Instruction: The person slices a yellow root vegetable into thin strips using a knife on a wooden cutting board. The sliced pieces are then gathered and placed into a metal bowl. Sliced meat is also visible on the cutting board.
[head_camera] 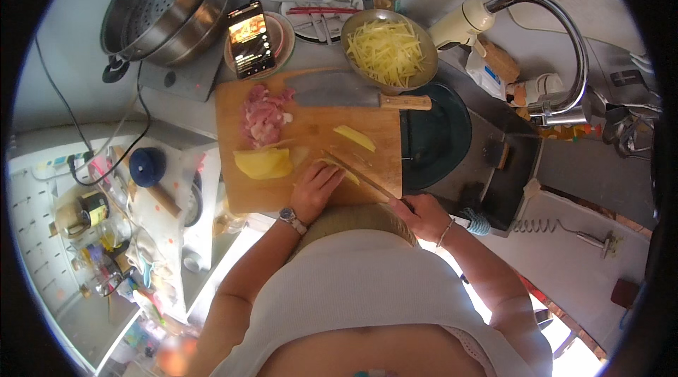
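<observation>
On the wooden cutting board [312,128], my left hand [318,186] presses down on thin yellow slices, probably potato, with its fingers bent. My right hand [426,215] grips the handle of a kitchen knife [360,173], whose narrow edge lies beside my left fingertips. A few yellow strips [355,137] are above the blade. To the left sit a larger yellow piece [263,163] and a pile of raw sliced meat [265,115]. A cleaver with a wooden handle [405,102] rests across the board's top. Shredded yellow strips [386,51] fill a metal bowl [431,67].
A dark green basin [439,138] stands in the sink, right of the board, under a curved faucet [577,43]. A lit phone [251,41] leans on bowls behind the board. Steel steamer pots [159,11] stand at the upper left, near a plate with chopsticks [320,9].
</observation>
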`<state>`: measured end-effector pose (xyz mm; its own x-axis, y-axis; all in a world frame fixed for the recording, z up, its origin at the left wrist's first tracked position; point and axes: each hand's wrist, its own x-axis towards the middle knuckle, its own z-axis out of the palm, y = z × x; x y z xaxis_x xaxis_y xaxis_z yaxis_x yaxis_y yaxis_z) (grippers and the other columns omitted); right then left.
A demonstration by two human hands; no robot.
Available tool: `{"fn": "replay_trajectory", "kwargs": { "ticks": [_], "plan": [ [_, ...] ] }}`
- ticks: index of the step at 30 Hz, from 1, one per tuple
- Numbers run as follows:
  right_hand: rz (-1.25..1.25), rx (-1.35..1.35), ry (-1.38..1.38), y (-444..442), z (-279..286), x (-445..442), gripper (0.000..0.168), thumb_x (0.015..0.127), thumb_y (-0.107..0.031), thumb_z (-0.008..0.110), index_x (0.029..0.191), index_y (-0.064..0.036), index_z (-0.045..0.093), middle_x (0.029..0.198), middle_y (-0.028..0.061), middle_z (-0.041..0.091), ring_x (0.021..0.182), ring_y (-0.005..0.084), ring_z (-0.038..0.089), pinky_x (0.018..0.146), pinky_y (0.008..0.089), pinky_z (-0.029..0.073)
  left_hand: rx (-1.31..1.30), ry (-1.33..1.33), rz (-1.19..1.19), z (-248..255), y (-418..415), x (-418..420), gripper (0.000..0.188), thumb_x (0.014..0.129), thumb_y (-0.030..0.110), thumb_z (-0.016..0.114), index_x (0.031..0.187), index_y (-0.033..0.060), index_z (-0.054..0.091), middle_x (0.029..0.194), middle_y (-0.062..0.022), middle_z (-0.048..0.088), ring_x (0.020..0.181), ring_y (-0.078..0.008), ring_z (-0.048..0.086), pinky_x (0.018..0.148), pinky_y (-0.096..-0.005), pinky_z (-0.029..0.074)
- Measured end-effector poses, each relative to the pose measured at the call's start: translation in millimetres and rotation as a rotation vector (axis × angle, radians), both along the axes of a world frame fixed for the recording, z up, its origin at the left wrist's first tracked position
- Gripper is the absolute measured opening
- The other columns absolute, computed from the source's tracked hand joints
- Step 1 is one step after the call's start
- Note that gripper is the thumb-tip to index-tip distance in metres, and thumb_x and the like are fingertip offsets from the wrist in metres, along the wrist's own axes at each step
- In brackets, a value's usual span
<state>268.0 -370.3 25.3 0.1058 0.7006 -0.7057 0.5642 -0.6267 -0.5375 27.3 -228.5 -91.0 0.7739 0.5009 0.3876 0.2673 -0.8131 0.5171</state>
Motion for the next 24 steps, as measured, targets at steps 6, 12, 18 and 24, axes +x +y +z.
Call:
{"fn": "replay_trajectory", "kwargs": {
  "ticks": [6, 12, 18, 24],
  "plan": [
    [0.128, -0.066, 0.004, 13, 3, 8, 0.071, 0.103, -0.061, 0.044, 0.074, -0.001, 0.067, 0.059, 0.0146, 0.060, 0.051, 0.0264, 0.057, 0.056, 0.0429, 0.049, -0.013, -0.020, 0.028, -1, -3, 1, 0.032, 0.077, 0.005, 0.064, 0.108, 0.0029, 0.073, 0.112, -0.0096, 0.068, 0.108, -0.0287, 0.063, 0.092, -0.0385, 0.055],
    [0.173, -0.031, -0.023, 10, -6, 15, 0.074, 0.103, -0.064, 0.041, 0.073, -0.002, 0.066, 0.059, 0.0148, 0.061, 0.052, 0.0275, 0.059, 0.056, 0.0430, 0.050, -0.048, -0.013, 0.035, 1, -4, 1, 0.034, 0.075, 0.003, 0.064, 0.108, 0.0026, 0.073, 0.111, -0.0098, 0.069, 0.108, -0.0290, 0.063, 0.092, -0.0378, 0.055],
    [0.175, -0.056, -0.157, 24, -15, -4, 0.074, 0.103, -0.064, 0.042, 0.075, 0.000, 0.068, 0.061, 0.0167, 0.062, 0.054, 0.0289, 0.060, 0.058, 0.0435, 0.051, -0.030, -0.002, 0.046, 1, -5, 1, 0.036, 0.075, 0.004, 0.064, 0.110, 0.0025, 0.073, 0.114, -0.0105, 0.069, 0.110, -0.0294, 0.063, 0.093, -0.0384, 0.055],
    [0.070, -0.014, 0.033, 4, -11, 8, 0.074, 0.103, -0.064, 0.042, 0.078, 0.001, 0.069, 0.063, 0.0182, 0.062, 0.056, 0.0285, 0.061, 0.061, 0.0456, 0.051, -0.046, -0.015, 0.037, 0, -4, 0, 0.036, 0.076, 0.003, 0.063, 0.111, 0.0024, 0.073, 0.114, -0.0108, 0.069, 0.110, -0.0295, 0.063, 0.094, -0.0387, 0.054]
  ]
}}
